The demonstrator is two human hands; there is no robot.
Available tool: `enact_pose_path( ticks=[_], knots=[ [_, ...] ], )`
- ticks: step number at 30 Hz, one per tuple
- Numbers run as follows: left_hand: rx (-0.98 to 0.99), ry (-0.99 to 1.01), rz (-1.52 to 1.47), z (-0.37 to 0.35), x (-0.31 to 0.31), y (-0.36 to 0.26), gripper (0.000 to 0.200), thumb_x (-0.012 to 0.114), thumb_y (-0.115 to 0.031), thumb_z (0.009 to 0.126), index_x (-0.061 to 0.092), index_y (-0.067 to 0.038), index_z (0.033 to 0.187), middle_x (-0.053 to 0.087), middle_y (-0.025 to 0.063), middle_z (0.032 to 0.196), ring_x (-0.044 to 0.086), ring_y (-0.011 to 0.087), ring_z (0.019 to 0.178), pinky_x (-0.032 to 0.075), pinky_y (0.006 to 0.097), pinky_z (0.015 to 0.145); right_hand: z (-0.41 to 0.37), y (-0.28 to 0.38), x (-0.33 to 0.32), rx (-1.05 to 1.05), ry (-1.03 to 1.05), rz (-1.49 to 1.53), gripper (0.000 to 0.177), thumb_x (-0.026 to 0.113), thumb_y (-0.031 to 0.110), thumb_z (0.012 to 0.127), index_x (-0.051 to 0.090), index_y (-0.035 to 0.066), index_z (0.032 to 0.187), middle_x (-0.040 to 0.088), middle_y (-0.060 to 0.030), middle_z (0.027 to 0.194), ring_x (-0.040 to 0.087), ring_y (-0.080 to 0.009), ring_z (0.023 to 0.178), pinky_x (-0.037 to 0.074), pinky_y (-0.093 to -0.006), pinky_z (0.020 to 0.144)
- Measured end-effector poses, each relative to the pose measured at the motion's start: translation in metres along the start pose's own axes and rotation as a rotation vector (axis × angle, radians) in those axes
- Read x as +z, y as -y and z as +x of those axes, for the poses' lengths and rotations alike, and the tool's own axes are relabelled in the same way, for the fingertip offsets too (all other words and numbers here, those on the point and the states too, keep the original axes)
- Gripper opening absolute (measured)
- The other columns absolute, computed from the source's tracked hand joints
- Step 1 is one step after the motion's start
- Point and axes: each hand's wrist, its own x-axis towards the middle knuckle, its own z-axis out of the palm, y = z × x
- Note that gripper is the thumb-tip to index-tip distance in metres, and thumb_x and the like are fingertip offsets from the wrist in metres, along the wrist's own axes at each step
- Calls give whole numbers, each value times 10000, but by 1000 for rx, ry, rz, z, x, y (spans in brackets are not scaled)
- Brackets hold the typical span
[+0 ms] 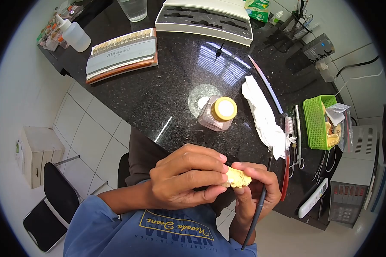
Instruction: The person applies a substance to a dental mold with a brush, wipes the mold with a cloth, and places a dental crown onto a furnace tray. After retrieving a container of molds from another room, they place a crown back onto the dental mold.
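Close to my body, a yellow dental cast [238,177] is held between both hands. My left hand [192,173] has its fingers closed on the left side of the cast, covering part of it. My right hand [257,184] pinches the other side, and a dark thin-handled tool [258,211] slants down across its fingers. Just beyond the hands stands a clear jar [214,116] with a yellow-rimmed lid. Right of the jar lies a crumpled white cloth [261,113].
At the right are a red toothbrush [285,171], metal scissors [294,160], a green basket [315,124] with casts and a white remote [313,198]. Farther back sit a shade guide [123,53], an open case [203,32] and a squeeze bottle [77,37].
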Motion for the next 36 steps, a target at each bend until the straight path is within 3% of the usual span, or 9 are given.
enact_pose_path(
  ticks=[10, 12, 36],
  knots=[
    [2, 5, 2, 2, -2, 1, 252, 806, -79, 689, 687, -14, 900, 653, 96, 917, 675, 253, 855, 582, 325, 705, -1, -1, -1, -1, -15, 12, 270, 681, -17, 823, 578, -76, 1065, 624, -278, 1023, 648, -291, 973, 562, -325, 783],
    [43, 106, 14, 0, -7, 3, 315, 812, -104, 717, 660, -31, 983, 628, 111, 979, 650, 258, 923, 576, 320, 757, -1, 0, -1, 3, -12, 18, 269, 680, -16, 825, 578, -75, 1066, 623, -278, 1024, 647, -287, 974, 561, -322, 783],
    [34, 68, -19, -4, -2, 3, 286, 798, -90, 732, 656, -35, 975, 631, 118, 976, 654, 261, 918, 569, 319, 752, -2, 1, 1, 15, -26, 8, 262, 687, -9, 821, 579, -78, 1050, 628, -273, 1009, 649, -304, 975, 567, -346, 795]
  ],
)
